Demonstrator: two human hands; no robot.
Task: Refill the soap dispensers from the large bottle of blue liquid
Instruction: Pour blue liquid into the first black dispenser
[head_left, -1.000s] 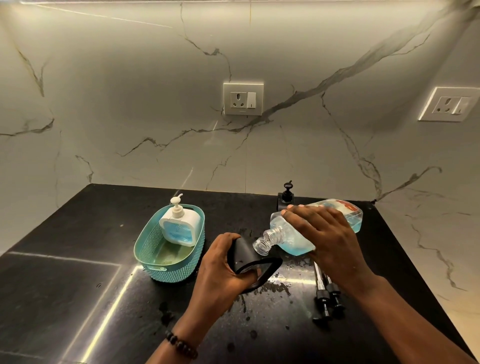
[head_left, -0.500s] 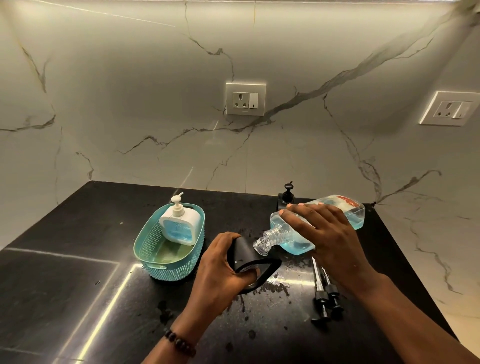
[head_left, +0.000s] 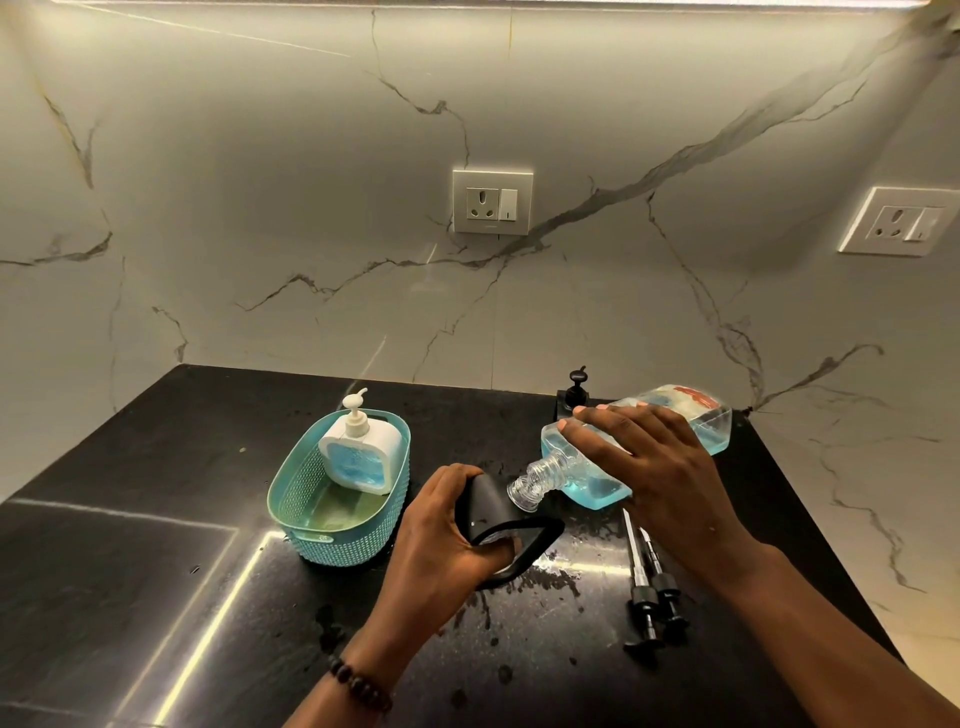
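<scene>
Toward the left of the worktop (head_left: 130, 519), a teal basket (head_left: 337, 530) holds a white pump dispenser (head_left: 363, 457) showing blue liquid inside, apparently parked clear of the pouring. Nearer the middle, the left hand (head_left: 441, 540) is wrapped around a black dispenser (head_left: 488, 512), tipping its opening toward the bottle's neck, probably to catch the stream cleanly. The right hand (head_left: 660, 467) is closed over the large bottle (head_left: 623, 452) of blue liquid, held almost on its side with its threaded mouth just at the black dispenser. Wet splashes (head_left: 550, 577) lie beneath. Two loose pump heads (head_left: 652, 597) lie beside the right wrist, near enough to be knocked. Another black dispenser (head_left: 571, 395) stands at the back edge.
</scene>
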